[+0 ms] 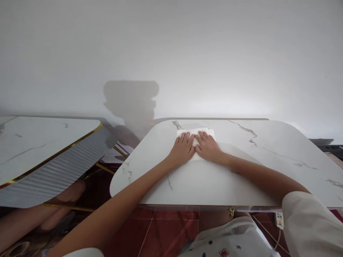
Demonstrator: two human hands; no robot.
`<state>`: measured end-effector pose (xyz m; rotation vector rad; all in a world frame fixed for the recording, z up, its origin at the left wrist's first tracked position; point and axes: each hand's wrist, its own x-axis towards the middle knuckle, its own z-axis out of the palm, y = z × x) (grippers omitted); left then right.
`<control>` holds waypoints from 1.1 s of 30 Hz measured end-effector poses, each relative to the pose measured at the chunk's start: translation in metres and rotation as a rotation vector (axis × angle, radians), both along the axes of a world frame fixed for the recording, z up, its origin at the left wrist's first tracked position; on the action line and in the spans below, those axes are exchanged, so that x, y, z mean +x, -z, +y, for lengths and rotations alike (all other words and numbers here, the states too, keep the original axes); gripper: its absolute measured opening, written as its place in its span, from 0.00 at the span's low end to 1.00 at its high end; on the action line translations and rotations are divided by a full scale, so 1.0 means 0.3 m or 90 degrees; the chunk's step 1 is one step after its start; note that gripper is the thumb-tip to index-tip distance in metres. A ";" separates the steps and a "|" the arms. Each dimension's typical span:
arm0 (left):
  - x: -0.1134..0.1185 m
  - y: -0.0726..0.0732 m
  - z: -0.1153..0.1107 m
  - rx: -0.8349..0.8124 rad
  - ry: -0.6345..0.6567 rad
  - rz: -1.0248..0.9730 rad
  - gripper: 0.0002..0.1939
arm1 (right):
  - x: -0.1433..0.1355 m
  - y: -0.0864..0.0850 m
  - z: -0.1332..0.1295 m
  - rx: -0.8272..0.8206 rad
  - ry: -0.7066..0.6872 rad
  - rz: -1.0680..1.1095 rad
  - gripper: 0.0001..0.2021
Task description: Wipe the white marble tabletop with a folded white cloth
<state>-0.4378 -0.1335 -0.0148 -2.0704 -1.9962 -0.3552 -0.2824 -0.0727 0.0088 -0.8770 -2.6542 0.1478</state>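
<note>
A white folded sheet, paper or cloth, [196, 131] lies on the white marble-patterned table [150, 160], toward its back edge. My left hand [182, 148] rests flat on the sheet's left part, fingers spread and pointing away from me. On the right part lies my right hand [208, 147], also palm down with its fingers apart. The two thumbs meet or nearly meet over the middle of the sheet. Neither hand grips anything. The palms hide much of the sheet.
At the left is a second marble-patterned table [53, 139] with a gold edge and ribbed grey side. Another person's legs [66, 192] show beneath it. A pale wall [214, 57] stands behind. A power strip [279, 220] hangs below the table at the right.
</note>
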 end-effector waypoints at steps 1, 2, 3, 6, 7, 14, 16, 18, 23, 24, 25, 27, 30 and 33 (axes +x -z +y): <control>-0.011 -0.001 0.026 -0.007 -0.010 0.000 0.27 | -0.014 -0.001 0.025 -0.004 0.003 -0.007 0.25; -0.022 -0.002 0.053 -0.011 -0.020 -0.001 0.27 | -0.029 -0.001 0.051 -0.007 0.005 -0.013 0.25; -0.034 -0.003 0.078 -0.013 -0.029 -0.001 0.27 | -0.044 0.000 0.077 -0.006 0.005 -0.018 0.25; -0.073 -0.007 0.148 0.004 -0.030 0.003 0.27 | -0.091 0.004 0.152 0.009 0.002 -0.026 0.25; -0.085 -0.009 0.168 0.010 -0.030 0.005 0.27 | -0.106 0.007 0.176 0.014 0.002 -0.030 0.25; -0.136 -0.021 0.252 0.010 -0.072 0.014 0.26 | -0.179 0.013 0.296 0.029 -0.038 -0.046 0.26; -0.144 -0.024 0.266 0.010 -0.072 0.012 0.26 | -0.193 0.013 0.316 0.029 -0.038 -0.045 0.26; -0.153 -0.026 0.281 0.008 -0.072 0.007 0.27 | -0.207 0.014 0.335 0.024 -0.034 -0.041 0.26; -0.165 -0.031 0.329 0.003 -0.081 -0.014 0.27 | -0.231 0.025 0.383 -0.006 -0.024 -0.025 0.26; -0.163 -0.032 0.341 -0.001 -0.085 -0.018 0.26 | -0.231 0.027 0.393 -0.010 -0.022 -0.020 0.26; -0.159 -0.034 0.353 -0.005 -0.090 -0.021 0.26 | -0.229 0.029 0.403 -0.012 -0.018 -0.016 0.26; -0.144 -0.037 0.379 -0.013 -0.094 -0.027 0.26 | -0.218 0.032 0.421 -0.009 -0.010 -0.006 0.26; -0.115 -0.041 0.415 -0.015 -0.086 -0.029 0.26 | -0.191 0.032 0.444 -0.002 0.012 -0.001 0.26; -0.090 -0.040 0.439 -0.014 -0.078 -0.027 0.26 | -0.162 0.028 0.451 0.000 0.033 -0.006 0.26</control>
